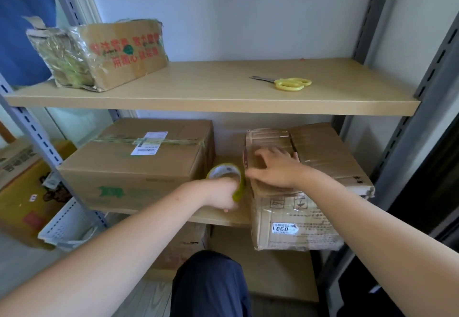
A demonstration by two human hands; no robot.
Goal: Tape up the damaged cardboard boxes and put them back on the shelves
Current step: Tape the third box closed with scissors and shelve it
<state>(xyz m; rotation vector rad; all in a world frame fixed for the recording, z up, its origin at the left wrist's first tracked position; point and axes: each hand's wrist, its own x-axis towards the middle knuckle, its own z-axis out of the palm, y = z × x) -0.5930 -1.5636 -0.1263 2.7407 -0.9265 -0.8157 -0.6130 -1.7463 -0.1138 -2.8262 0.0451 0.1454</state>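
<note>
A worn cardboard box [310,212] with a barcode sticker sits on the right of the middle shelf [218,217], jutting over its front edge. My right hand [270,170] lies flat on the box's top left edge, fingers spread. My left hand [223,195] grips a roll of tape with a green rim [227,172] right beside the box's left side. A larger taped box [139,165] stands on the left of the same shelf. A torn box with red print [104,53] rests on the upper shelf [223,98].
Yellow-handled scissors [285,83] lie on the right of the upper shelf. Grey slotted metal uprights [427,73] frame the rack. A white perforated basket [64,224] and more boxes [27,187] stand at lower left. My knee [208,282] is below the shelf.
</note>
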